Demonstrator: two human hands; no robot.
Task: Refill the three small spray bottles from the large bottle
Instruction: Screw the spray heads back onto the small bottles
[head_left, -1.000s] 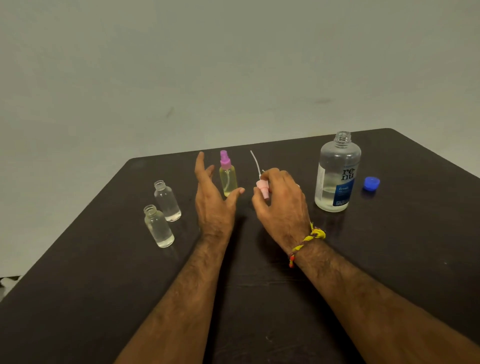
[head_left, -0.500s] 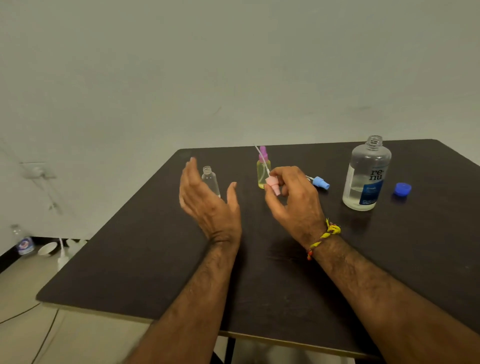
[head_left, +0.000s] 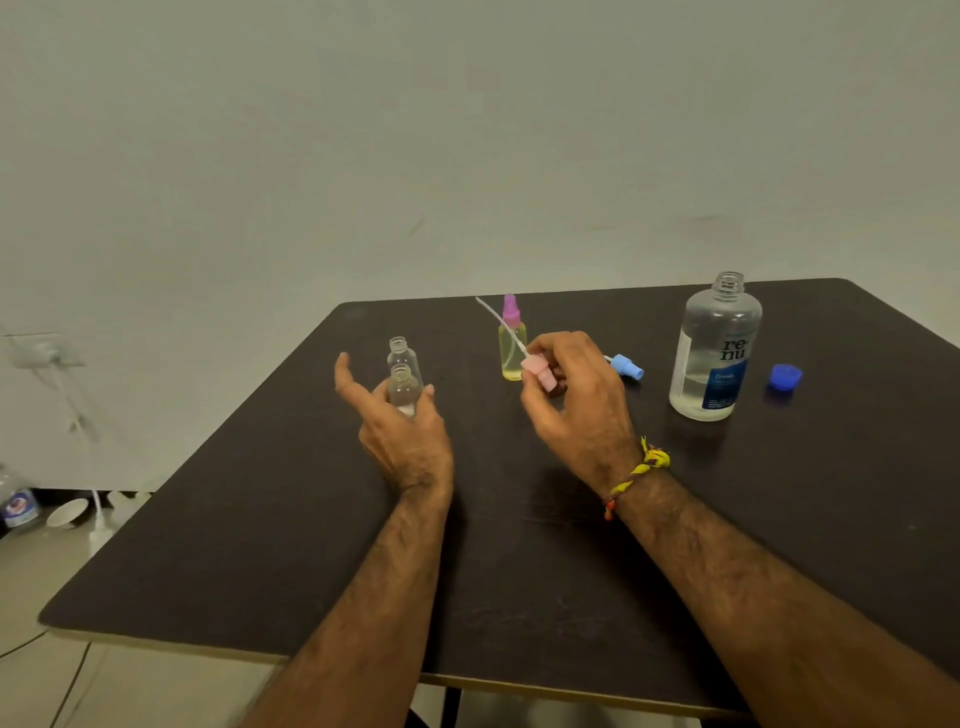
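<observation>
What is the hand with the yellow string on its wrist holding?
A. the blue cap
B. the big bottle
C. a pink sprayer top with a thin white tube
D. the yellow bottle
C: the right hand pinches the pink sprayer top, whose thin white tube sticks up to the left, while the big bottle, blue cap and yellow bottle stand untouched on the table.

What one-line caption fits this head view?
Right hand pinches pink spray head; left hand reaches around open clear bottle on the table.
</observation>
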